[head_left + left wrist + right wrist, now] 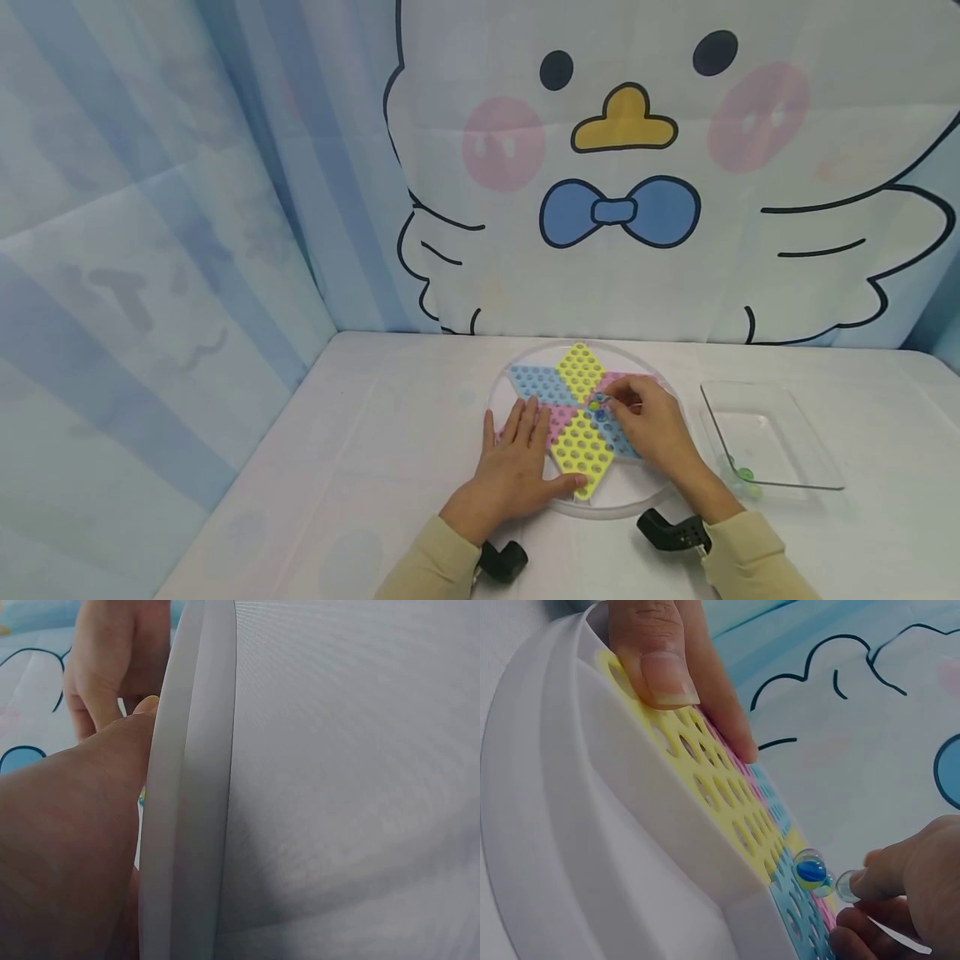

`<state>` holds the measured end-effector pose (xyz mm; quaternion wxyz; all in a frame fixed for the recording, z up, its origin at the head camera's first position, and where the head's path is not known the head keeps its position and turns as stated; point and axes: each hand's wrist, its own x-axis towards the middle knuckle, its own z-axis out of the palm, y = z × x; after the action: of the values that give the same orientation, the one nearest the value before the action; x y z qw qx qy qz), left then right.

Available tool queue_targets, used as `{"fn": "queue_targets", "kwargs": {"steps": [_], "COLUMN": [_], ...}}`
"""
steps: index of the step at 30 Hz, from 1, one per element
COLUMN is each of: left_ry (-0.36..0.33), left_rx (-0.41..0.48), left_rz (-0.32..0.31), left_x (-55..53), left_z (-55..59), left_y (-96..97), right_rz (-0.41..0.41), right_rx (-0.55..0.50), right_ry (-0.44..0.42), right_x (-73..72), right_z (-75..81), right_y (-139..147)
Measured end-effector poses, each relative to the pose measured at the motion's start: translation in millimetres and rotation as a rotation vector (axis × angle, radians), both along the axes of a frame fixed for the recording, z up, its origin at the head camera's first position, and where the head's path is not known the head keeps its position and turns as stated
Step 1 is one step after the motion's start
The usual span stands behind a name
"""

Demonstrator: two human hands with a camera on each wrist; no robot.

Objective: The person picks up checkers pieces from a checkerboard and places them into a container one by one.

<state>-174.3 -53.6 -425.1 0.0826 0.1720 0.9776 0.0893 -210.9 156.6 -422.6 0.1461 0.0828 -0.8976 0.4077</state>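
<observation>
A round white Chinese checkers board (626,496) with a star of yellow, pink and blue holed sections lies before me. My left hand (517,467) rests on its left side, fingers spread, thumb over the near yellow section (582,457). Between thumb and fingertips, my right hand (651,421) pinches a clear glass marble (846,886) close over the star's middle. Beside it, a few marbles (810,870) with blue and yellow swirls sit on the board. In the left wrist view the board's raised rim (187,780) hides most of the star.
To the right stands a clear square dish (813,442) with a few green marbles (746,473) in its near left corner. Behind the white table (360,433) hangs a curtain (637,283) with a cartoon bird. Black wrist-camera mounts (671,531) stick out inward from both wrists.
</observation>
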Motion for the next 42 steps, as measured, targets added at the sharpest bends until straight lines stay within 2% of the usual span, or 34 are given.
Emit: {"fn": "queue_targets", "kwargs": {"steps": [19, 34, 42], "left_ry": [0.008, 0.007, 0.001], "left_rx": [0.001, 0.030, 0.037], "left_rz": [-0.004, -0.009, -0.010], "left_x": [0.2, 1.4, 1.5], "left_z": [-0.3, 1.4, 2.2], "left_y": [-1.8, -2.0, -2.1], "right_rz": [-0.003, -0.037, -0.038], "right_rx": [-0.025, 0.001, -0.001], "right_ry": [-0.030, 0.032, 0.007], "right_x": [4.3, 9.7, 14.1], "right_z": [8.5, 16.6, 26.4], "right_y": [4, 12, 15]}}
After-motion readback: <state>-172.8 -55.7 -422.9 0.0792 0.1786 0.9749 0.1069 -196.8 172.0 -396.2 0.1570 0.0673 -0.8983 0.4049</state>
